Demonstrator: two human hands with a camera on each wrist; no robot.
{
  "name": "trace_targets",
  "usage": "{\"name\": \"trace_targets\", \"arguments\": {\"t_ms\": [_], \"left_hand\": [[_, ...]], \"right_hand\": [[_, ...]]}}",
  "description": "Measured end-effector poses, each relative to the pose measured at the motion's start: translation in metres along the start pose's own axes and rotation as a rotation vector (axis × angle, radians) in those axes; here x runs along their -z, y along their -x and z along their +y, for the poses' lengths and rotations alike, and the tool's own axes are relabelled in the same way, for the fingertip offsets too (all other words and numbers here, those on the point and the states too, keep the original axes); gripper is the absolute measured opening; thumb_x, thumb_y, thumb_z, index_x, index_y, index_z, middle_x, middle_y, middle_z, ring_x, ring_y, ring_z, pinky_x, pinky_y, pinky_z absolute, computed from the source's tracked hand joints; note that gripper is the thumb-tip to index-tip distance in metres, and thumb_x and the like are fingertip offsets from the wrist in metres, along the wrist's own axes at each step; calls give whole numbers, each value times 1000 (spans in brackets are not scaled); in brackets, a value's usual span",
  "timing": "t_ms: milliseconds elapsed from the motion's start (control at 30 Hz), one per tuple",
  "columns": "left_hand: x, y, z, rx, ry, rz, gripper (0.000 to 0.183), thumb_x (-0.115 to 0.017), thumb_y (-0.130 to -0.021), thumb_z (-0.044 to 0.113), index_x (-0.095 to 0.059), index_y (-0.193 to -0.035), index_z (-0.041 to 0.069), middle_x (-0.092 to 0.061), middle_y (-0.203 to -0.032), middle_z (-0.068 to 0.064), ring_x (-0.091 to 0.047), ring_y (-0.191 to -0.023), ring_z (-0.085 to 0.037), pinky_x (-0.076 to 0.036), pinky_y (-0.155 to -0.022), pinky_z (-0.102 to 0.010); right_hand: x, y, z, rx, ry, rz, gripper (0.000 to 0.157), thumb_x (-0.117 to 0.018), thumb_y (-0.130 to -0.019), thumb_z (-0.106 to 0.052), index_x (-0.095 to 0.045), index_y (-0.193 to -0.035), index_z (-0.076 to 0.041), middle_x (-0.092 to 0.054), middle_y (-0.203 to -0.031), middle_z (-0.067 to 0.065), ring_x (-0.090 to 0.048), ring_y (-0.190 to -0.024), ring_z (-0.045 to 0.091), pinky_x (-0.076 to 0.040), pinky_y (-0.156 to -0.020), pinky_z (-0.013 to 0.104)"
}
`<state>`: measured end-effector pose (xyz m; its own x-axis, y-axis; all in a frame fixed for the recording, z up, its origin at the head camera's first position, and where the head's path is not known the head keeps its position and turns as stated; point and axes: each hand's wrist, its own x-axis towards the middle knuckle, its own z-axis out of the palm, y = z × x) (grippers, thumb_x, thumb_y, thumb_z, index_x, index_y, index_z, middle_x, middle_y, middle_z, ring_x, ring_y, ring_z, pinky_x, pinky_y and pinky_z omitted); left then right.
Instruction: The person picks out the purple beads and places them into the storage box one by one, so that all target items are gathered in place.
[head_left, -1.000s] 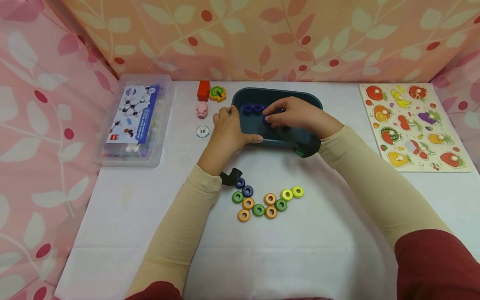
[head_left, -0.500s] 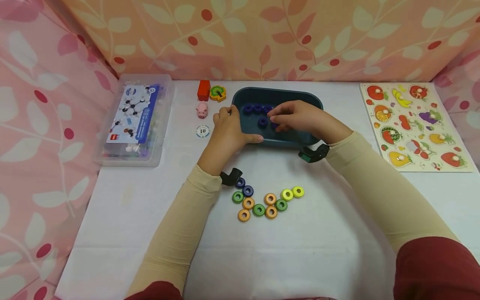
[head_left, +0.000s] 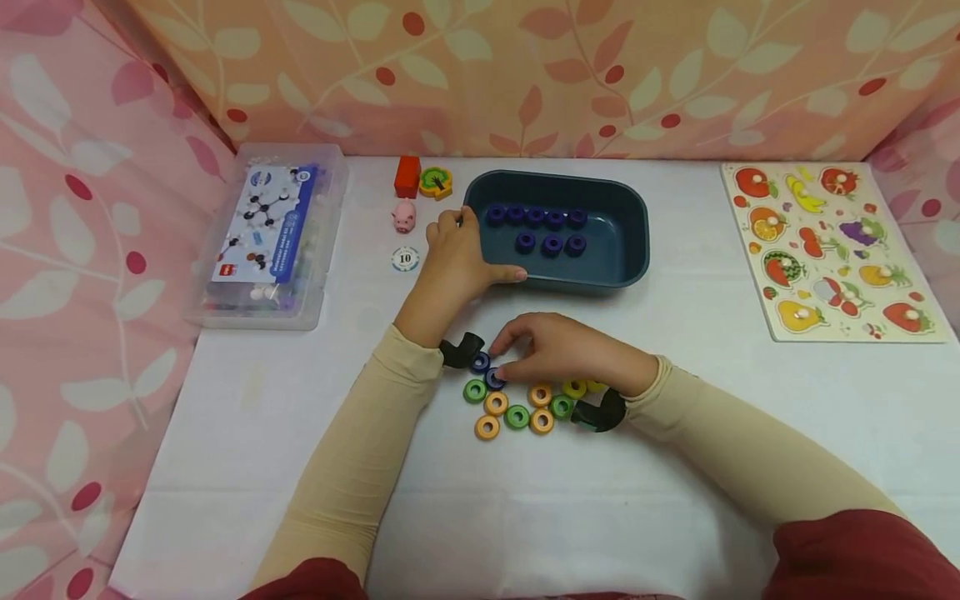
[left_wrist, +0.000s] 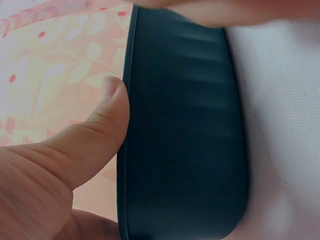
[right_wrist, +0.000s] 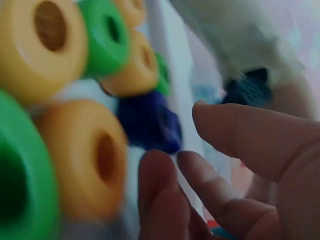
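Note:
A dark teal tray [head_left: 611,250] holds several dark blue rings [head_left: 551,244] in two rows. My left hand [head_left: 453,262] grips its near left corner, thumb along the front rim and fingers at the left side; the left wrist view shows the thumb [left_wrist: 107,115] against the rim. Over the loose rings on the cloth is my right hand [head_left: 566,350], thumb and forefinger spread beside two blue rings [head_left: 494,379]. In the right wrist view these blue rings [right_wrist: 150,122] lie close to the fingertips, with nothing pinched. Orange rings [head_left: 487,427] and green rings [head_left: 517,417] lie around them.
Yellow rings [head_left: 573,389] are partly under the right wrist. A clear plastic case [head_left: 266,233] stands at the left. Near the tray lie a red block [head_left: 407,177], tree piece [head_left: 436,182], pink pig [head_left: 403,217] and token [head_left: 405,259]. A fruit puzzle board [head_left: 832,258] is at right.
My right hand has left the tray and come toward me, down to the loose rings. Several blue rings now stand uncovered inside the tray. The left hand stays at its corner.

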<state>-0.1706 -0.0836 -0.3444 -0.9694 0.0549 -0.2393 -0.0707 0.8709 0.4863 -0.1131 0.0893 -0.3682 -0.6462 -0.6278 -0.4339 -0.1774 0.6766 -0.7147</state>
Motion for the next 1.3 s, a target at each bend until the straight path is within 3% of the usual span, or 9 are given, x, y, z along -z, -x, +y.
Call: {"name": "trace_targets", "arguments": {"t_ms": [267,433,567,700,867,967,1067,1167,1300], "left_hand": [[0,0,1,-3,4,3,124,-82,-72,61,-18,-159,1,-23,-159,-22,-25,-140,-39,-34,-116,-46],[1,1,0,-2,6,9,124,-83,-72,61,-18,-159,1,-23,-159,-23,-25,-141,-39,-34,-117,-46],[1,1,-1,1,9,11,124,-83,-72,60,-18,-159,1,-23,-158,-23,-25,-140,-39,-34,-116,-46],[0,1,-1,4,11,3,124,-83,-72,60,-17,-159,1,-22,-159,-22,-24,-141,-39,-34,-116,-46],[-1,-1,0,3,-1,-11,125,-81,-72,63,-17,-160,2,-21,-160,-21,-25,-140,-38,-37,-115,-45],[0,-1,-1,16,0,-12,125,-81,-72,64,-16,-160,2,-21,-160,-21,-24,-141,-37,-39,-114,-46],[0,-1,-1,36,7,-23,125,-81,-72,63,-15,-160,3,-20,-160,-21,-23,-141,-36,-39,-114,-47],[0,-1,-1,38,12,-32,124,-81,-73,62,-16,-160,3,-20,-160,-21,-22,-141,-36,-38,-114,-48],[1,-1,1,38,11,-44,123,-80,-74,62,-15,-160,3,-19,-161,-20,-21,-142,-36,-38,-115,-47]], "right_hand": [[-12,-6,1,-18,45,60,26,-83,-81,-34,-74,-105,-25,-69,-100,-8,-61,-79,13,-49,-76,32],[-5,-1,6,-4,42,40,19,-75,-88,-25,-77,-107,-27,-69,-114,-6,-66,-88,10,-52,-86,34],[2,2,9,-4,31,-3,18,-73,-89,-22,-77,-106,-25,-72,-110,-6,-67,-86,9,-52,-85,33],[22,12,2,-10,15,-23,17,-73,-90,-26,-77,-106,-24,-75,-100,-5,-69,-83,12,-52,-81,31],[74,21,-17,-68,-116,146,25,-67,-97,-31,-73,-116,-17,-77,-97,6,-74,-88,19,-57,-83,33],[103,1,-18,-119,-167,223,33,-61,-100,-34,-69,-125,-15,-72,-115,7,-73,-97,18,-57,-89,32],[118,-31,-11,-169,-203,202,38,-58,-102,-33,-63,-134,-14,-64,-129,7,-70,-107,18,-53,-98,34],[122,-58,-1,-197,-261,151,38,-56,-103,-29,-60,-137,-12,-61,-134,7,-68,-113,19,-50,-103,36],[119,-76,6,-193,-312,107,37,-55,-104,-28,-62,-136,-11,-59,-138,7,-67,-116,21,-50,-103,35]]}}
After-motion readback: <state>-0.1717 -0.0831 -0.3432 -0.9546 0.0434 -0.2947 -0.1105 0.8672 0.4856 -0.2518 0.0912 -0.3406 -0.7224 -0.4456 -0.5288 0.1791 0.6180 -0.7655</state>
